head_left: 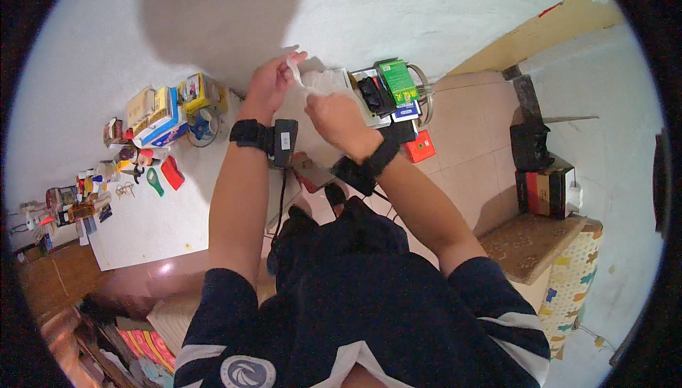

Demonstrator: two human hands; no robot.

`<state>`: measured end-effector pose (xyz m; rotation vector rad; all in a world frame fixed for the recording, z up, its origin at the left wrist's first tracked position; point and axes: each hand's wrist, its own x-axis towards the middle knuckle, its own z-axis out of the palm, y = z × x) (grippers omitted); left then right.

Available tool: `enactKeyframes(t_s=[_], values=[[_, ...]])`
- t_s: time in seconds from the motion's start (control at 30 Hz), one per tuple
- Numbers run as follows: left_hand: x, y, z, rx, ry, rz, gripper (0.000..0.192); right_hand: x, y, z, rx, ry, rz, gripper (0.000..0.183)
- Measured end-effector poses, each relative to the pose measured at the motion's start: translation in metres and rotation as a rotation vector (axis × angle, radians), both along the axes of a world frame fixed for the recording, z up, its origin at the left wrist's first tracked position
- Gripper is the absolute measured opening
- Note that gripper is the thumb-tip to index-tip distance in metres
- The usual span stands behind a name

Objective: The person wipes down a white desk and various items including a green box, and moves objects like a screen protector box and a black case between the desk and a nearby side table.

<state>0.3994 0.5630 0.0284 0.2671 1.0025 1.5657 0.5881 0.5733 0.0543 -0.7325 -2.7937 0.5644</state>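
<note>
A thin translucent plastic bag is stretched between my two hands in front of the wall. My left hand pinches one end of it, with some fingers extended. Closed like a fist, my right hand grips the bag a little lower and to the right. Part of the bag is hidden behind the right hand. Just right of it, a green box lies with a black plastic item on a pale surface. Each wrist wears a black strap with a small box.
On the left stands a white table with boxes, a glass mug, a green-handled item and a red packet. A red box sits below the green one. At right, a carton rests on a brown patterned surface.
</note>
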Motion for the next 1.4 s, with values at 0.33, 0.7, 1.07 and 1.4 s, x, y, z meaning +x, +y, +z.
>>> enactKeyframes(t_s=[0.33,0.7,1.07,1.4], values=[[0.029,-0.012,-0.001,-0.080,-0.021,0.131,0.026,0.036,0.011,-0.017,-0.288,-0.186,-0.046,0.021],[0.018,0.002,-0.071,-0.159,0.163,0.166,0.016,0.047,-0.029,-0.037,0.223,-0.275,0.145,0.008],[0.016,-0.019,-0.051,-0.207,0.882,0.136,0.019,0.058,-0.016,-0.042,-0.152,-0.262,0.042,0.018],[0.016,-0.029,-0.037,-0.132,0.716,0.088,0.025,0.082,0.033,-0.053,-0.493,0.050,0.180,0.007]])
